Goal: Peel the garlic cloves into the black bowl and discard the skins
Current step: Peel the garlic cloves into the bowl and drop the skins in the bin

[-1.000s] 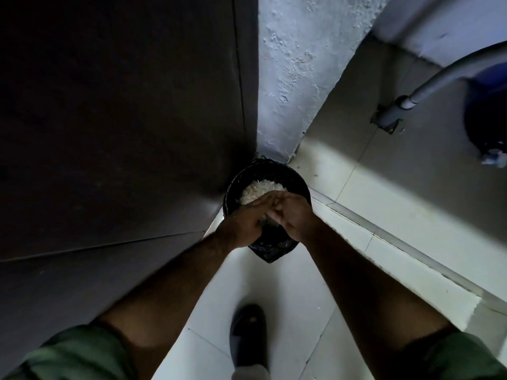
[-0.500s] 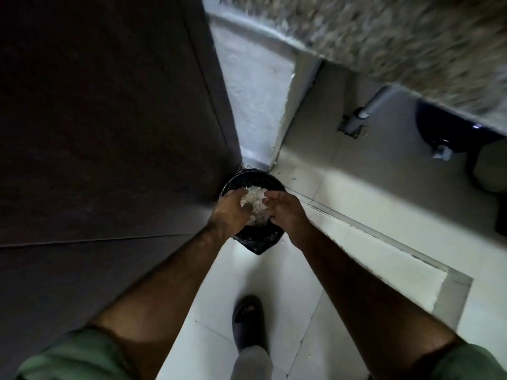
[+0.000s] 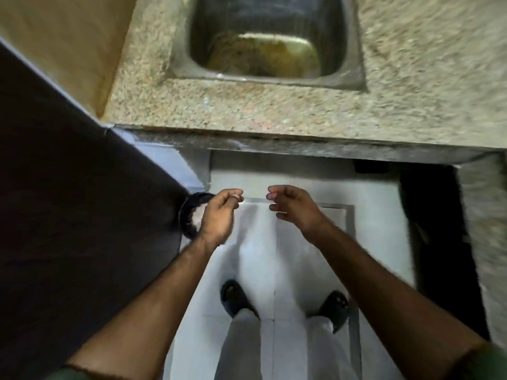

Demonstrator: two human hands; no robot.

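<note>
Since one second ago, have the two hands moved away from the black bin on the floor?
Yes. Both hands were together over the bin; now the left hand is raised beside the black bin, the right hand apart from it, nearer the counter edge.

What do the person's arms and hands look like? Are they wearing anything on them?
Both arms are bare from the wrists almost to the shoulders. The left hand and right hand wear no gloves, and no rings or watch show. At the bottom corners a short green sleeve covers each upper arm. The picture is a little blurry, so tiny details cannot be told.
</note>
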